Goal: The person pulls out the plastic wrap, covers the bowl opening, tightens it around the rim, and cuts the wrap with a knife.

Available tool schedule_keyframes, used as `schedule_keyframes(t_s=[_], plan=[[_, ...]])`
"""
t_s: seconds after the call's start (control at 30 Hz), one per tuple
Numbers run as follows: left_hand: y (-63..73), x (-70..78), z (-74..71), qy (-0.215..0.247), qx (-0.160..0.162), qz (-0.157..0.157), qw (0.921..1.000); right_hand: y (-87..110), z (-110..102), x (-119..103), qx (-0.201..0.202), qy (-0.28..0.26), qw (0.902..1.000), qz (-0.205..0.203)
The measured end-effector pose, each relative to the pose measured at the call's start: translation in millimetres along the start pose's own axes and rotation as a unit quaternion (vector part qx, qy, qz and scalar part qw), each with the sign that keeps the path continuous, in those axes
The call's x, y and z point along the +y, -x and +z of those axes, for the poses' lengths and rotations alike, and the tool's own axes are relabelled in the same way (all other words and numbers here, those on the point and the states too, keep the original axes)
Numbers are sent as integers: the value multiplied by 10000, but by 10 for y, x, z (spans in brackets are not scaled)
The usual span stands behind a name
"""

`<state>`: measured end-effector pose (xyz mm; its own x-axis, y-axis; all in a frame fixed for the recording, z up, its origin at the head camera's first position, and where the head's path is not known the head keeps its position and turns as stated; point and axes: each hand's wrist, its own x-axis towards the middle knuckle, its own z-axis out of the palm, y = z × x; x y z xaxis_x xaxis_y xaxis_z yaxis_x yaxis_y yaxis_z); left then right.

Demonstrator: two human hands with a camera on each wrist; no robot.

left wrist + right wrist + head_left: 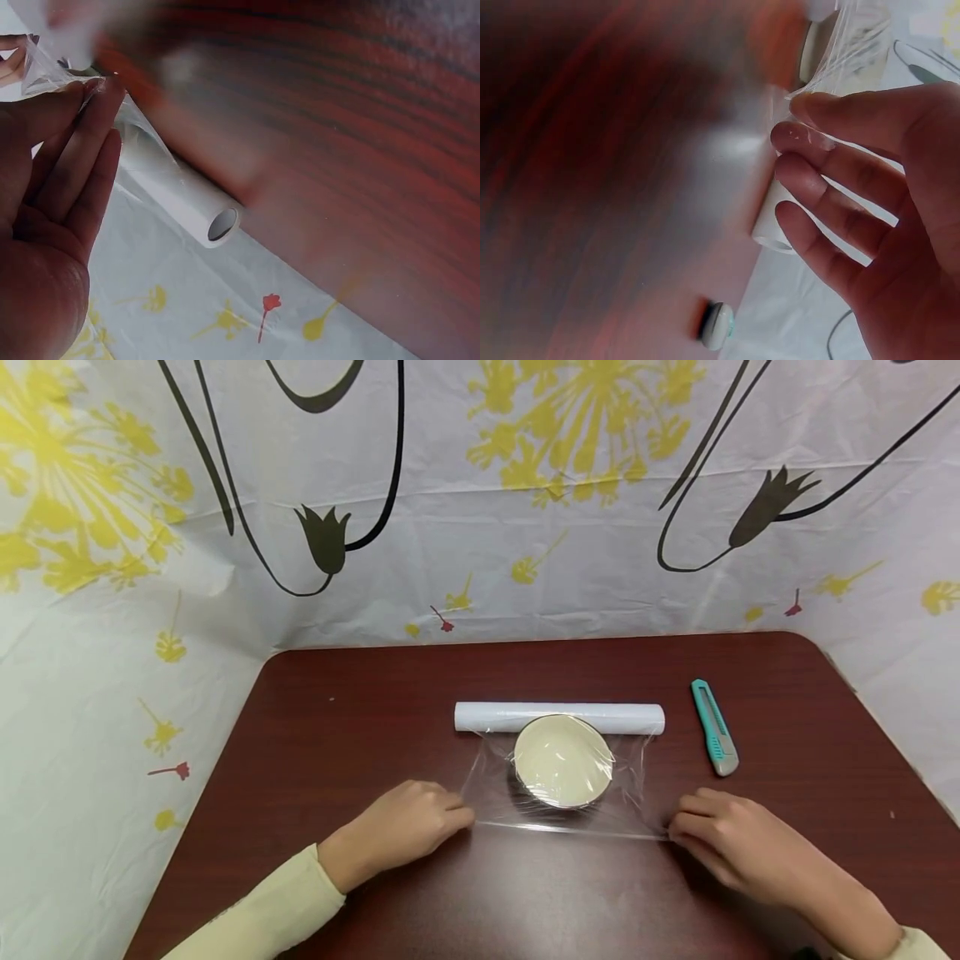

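Note:
Clear plastic wrap [495, 806] stretches from a white roll [480, 717] toward the near side, over a cream bowl [564, 762]. At the sheet's near left corner my left hand [411, 827] pinches the film between thumb and fingertips. My right hand [738, 843] pinches the near right corner between thumb and index finger, its other fingers loosely bent in the right wrist view. The front edge of the film runs taut between both hands. Through the film the bowl's rim and inside show; the roll lies just behind the bowl.
A teal utility knife [714, 727] lies right of the roll on the dark red-brown table [360, 727]. White sheeting with yellow flowers [570, 577] hangs behind the table and at its sides.

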<state>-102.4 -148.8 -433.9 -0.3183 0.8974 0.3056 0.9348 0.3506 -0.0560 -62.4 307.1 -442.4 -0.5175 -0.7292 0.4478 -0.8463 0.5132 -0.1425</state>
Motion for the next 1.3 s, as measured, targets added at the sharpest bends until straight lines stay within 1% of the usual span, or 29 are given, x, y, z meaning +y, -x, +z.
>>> schedule_keyframes(t_s=[0.13,0.27,0.57,0.7,0.83,0.9,1.03,1.13,1.3], plan=[[-32,-43,16,16,-143,-115,9998,-30,34,105,-75,-95,9999,16],[-56,-92,35,19,-219,-196,9996,-71,55,181,-99,-73,9999,19],[-145,-208,57,58,-457,-241,9986,-142,96,318,-155,59,9999,17],[-172,-257,84,59,-418,-223,9989,-196,96,349,-276,167,9994,144],[-207,-294,94,115,-418,-325,9985,-263,104,367,-321,278,9987,276],[-226,-311,95,146,-419,-418,9981,-295,108,376,-283,314,9987,295],[-270,-347,128,49,-403,-566,9976,-361,128,394,-103,474,9982,345],[-312,-363,161,-62,-267,-707,9971,-409,152,394,-32,602,9966,556],[-373,-370,202,-74,-3,-979,9952,-462,177,357,-113,717,9912,1105]])
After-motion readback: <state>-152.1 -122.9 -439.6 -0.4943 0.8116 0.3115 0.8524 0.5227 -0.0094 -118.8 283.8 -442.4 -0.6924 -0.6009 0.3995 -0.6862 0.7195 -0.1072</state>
